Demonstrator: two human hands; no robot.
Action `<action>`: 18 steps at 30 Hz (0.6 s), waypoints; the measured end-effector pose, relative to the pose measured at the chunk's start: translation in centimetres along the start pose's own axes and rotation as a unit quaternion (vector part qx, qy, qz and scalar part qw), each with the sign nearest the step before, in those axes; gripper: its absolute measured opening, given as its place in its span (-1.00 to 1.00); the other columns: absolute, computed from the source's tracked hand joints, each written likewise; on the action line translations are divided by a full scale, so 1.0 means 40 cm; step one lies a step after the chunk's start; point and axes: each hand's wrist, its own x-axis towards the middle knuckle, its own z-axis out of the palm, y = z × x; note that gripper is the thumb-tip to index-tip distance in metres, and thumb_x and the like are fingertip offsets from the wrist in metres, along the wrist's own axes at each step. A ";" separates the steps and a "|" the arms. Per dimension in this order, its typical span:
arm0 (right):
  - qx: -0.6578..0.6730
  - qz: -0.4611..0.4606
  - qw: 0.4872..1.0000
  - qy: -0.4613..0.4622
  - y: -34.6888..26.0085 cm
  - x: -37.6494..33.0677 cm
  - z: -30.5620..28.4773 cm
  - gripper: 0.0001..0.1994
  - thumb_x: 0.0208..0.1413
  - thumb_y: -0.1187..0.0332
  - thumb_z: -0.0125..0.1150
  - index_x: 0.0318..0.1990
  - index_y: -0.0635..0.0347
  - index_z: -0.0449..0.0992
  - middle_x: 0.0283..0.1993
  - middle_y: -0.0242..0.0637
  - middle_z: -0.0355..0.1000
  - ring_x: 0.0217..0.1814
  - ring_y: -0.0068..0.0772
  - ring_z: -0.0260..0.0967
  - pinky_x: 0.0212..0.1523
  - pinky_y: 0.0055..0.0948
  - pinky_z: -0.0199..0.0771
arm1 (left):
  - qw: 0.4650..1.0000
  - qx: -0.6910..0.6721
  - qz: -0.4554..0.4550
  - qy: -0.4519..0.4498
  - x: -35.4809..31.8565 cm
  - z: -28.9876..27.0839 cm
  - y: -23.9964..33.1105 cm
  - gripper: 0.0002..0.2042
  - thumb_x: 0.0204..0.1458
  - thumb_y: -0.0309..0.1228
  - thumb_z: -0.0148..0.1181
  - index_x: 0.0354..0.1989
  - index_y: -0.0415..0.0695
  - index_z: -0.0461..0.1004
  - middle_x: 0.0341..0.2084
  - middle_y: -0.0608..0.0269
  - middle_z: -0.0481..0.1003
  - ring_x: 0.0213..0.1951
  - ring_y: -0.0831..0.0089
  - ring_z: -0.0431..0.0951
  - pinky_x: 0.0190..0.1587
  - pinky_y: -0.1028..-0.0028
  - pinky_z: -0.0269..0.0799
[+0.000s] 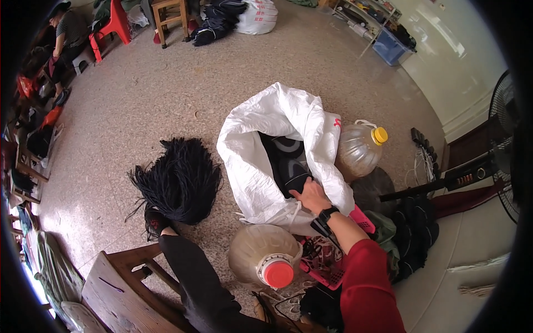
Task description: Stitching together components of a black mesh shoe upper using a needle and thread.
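Note:
My right hand (313, 198), in a red sleeve with a black watch at the wrist, reaches over the near right rim of a large white woven sack (241, 158). Its thumb and fingers close on black and grey cloth (287, 161) inside the sack; part of the fingers is hidden by the cloth. My left hand is out of the picture. Close in front of the sack stands a big clear jug (250, 250) with a red cap. Another clear jug (355, 150), yellow-capped, stands against the sack's right side.
A heap of black cords (186, 177) lies on the floor to the left. Pink baskets (332, 281) sit below my right forearm. At right are a black fan (466, 177) and a power strip (425, 144). A wooden bench (127, 288) is beside my leg. Another person (69, 39) sits far left.

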 end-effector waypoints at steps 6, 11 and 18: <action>-0.069 0.064 0.994 -0.048 -0.058 0.047 0.048 0.20 -0.14 -0.32 0.42 0.39 0.55 0.04 0.22 0.37 0.30 0.24 0.21 0.38 0.20 -0.11 0.47 | 1.000 0.017 -0.006 -0.005 -0.001 -0.004 -0.001 -0.78 -0.11 -0.47 0.42 -0.49 -0.14 0.40 -0.58 0.17 0.43 -0.61 0.22 0.39 -0.54 0.32 0.31; -0.047 0.064 0.995 -0.062 -0.044 0.075 0.068 0.06 -0.11 -0.01 0.49 0.35 0.61 0.04 0.14 0.33 0.41 0.19 0.18 0.45 0.17 -0.16 0.51 | 1.000 0.016 -0.007 -0.008 -0.003 -0.002 -0.006 -0.77 -0.12 -0.50 0.41 -0.49 -0.16 0.39 -0.59 0.15 0.43 -0.59 0.19 0.42 -0.52 0.31 0.34; 0.005 0.101 0.992 -0.073 -0.024 0.138 -0.004 -0.20 -0.25 0.19 0.57 0.11 0.54 0.35 0.04 0.17 0.52 0.15 0.08 0.51 0.16 -0.18 0.53 | 1.000 0.011 0.002 -0.008 -0.011 0.009 -0.018 -0.77 -0.14 -0.53 0.40 -0.49 -0.17 0.38 -0.59 0.14 0.43 -0.58 0.17 0.43 -0.51 0.30 0.36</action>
